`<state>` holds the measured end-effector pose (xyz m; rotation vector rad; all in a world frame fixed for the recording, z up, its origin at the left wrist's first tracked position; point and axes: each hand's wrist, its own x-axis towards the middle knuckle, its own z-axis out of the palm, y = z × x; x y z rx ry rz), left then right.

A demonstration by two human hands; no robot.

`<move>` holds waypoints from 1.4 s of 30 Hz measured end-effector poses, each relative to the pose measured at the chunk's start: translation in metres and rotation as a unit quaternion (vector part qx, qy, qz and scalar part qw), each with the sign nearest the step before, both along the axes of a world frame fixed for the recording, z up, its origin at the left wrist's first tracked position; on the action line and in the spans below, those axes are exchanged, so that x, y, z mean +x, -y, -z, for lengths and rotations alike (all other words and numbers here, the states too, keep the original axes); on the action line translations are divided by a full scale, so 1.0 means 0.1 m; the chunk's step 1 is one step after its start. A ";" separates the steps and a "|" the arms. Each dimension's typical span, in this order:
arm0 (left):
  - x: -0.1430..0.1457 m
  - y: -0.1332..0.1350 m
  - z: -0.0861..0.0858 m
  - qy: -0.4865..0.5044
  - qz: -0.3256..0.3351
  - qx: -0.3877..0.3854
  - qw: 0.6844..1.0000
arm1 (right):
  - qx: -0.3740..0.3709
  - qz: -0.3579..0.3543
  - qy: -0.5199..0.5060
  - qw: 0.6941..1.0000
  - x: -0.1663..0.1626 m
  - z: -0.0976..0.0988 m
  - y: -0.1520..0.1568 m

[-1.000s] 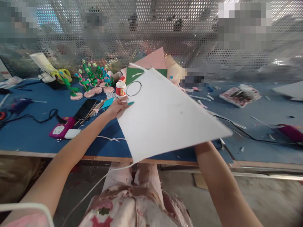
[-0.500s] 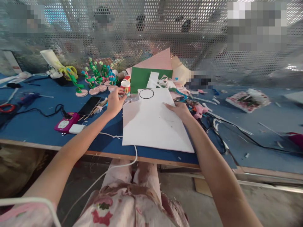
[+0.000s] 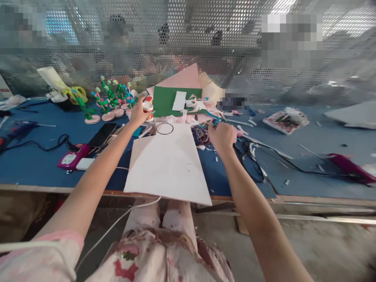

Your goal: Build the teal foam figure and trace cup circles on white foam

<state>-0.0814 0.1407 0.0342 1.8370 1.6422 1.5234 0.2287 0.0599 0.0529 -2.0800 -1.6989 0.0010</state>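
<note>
My left hand (image 3: 138,112) reaches to the left side of a small red can with a white top (image 3: 147,111). Its fingers and thumb are apart around that side; a firm hold does not show. My right hand (image 3: 221,135) is curled over the scraps beside a pink glue gun (image 3: 239,134). Its fingertips are hidden, so what they grip cannot be seen. Between my arms a white foam sheet (image 3: 170,164) lies flat, its near edge past the table's front edge. A black ring outline (image 3: 165,128) shows at its far end.
Wire-and-ribbon plant ornaments on pink discs (image 3: 108,116) stand at the left, behind a phone (image 3: 102,135) and a purple power socket (image 3: 73,156). A green sheet (image 3: 164,100) leans at the back. Black cable (image 3: 276,150) runs rightward to a purple tool (image 3: 349,168).
My right hand has left the white sheet and moved right to the scraps, its fingers now curled. The sheet has slid toward me. My left hand has moved closer around the can.
</note>
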 end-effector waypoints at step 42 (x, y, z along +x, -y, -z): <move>0.49 1.17 0.30 -0.273 0.061 0.190 0.941 | -0.128 -0.401 0.050 0.906 0.28 0.23 -0.20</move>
